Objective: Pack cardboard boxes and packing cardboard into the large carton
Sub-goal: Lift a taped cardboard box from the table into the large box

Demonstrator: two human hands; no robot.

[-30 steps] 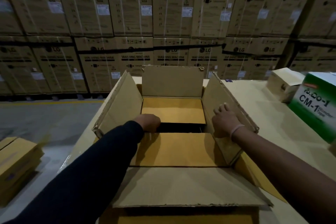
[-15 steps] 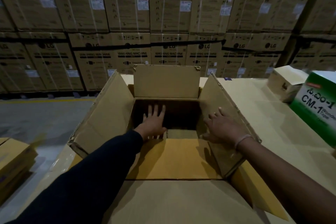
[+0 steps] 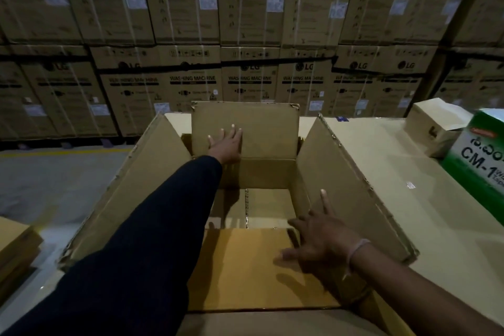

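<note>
A large open carton (image 3: 354,183) stands right before me with its flaps raised. My left hand (image 3: 227,146), in a dark sleeve, lies flat with spread fingers against the upright far flap (image 3: 267,128). Fingers apart and holding nothing, my right hand (image 3: 319,240) hovers at the inner right wall, above a yellowish near bottom flap (image 3: 240,267). Deeper inside, the carton's floor (image 3: 267,207) shows a seam. A small brown cardboard box (image 3: 433,128) sits to the right on a flat cardboard surface (image 3: 409,199).
A green and white box marked CM-1 (image 3: 480,155) stands at the right edge. Stacked washing machine cartons (image 3: 245,22) fill the background. Grey floor (image 3: 54,177) lies to the left, with brown boxes (image 3: 16,251) at the lower left.
My left hand moved from inside the carton up onto the far flap. The far inner flap has gone down, exposing the carton's floor. My right hand opened and shifted nearer along the right wall.
</note>
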